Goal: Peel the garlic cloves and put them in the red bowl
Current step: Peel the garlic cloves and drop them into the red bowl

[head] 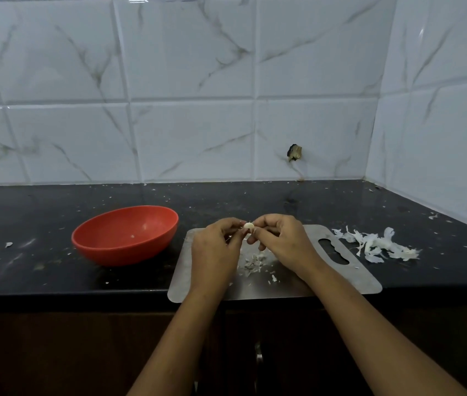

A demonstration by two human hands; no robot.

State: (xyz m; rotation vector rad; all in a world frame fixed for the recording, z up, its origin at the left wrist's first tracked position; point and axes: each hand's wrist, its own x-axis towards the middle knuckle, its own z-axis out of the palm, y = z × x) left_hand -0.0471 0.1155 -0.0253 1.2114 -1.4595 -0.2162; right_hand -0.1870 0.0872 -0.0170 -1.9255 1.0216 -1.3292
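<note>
Peeling step in hand, by look of it. Garlic clove [248,225] held above steel cutting board [366,284], pinched between fingertips of left hand [215,247] and right hand [280,241], both curled tight round it. Red bowl [125,235] on table [40,270], just left of board, looks nearly empty. Next: strip remaining skin, carry clove left, drop in bowl. Peel heap [375,245] lies right of board.

— What fills the top of the frame?
— A white tiled wall [186,81] with grey marble veins, and a dark chipped hole [294,152] right of centre.
— And below it?
— A black speckled counter [40,201] crosses the middle. A steel cutting board [363,281] with a handle slot lies centre right, reaching the front edge. Dark cabinets [55,352] run along the bottom.
</note>
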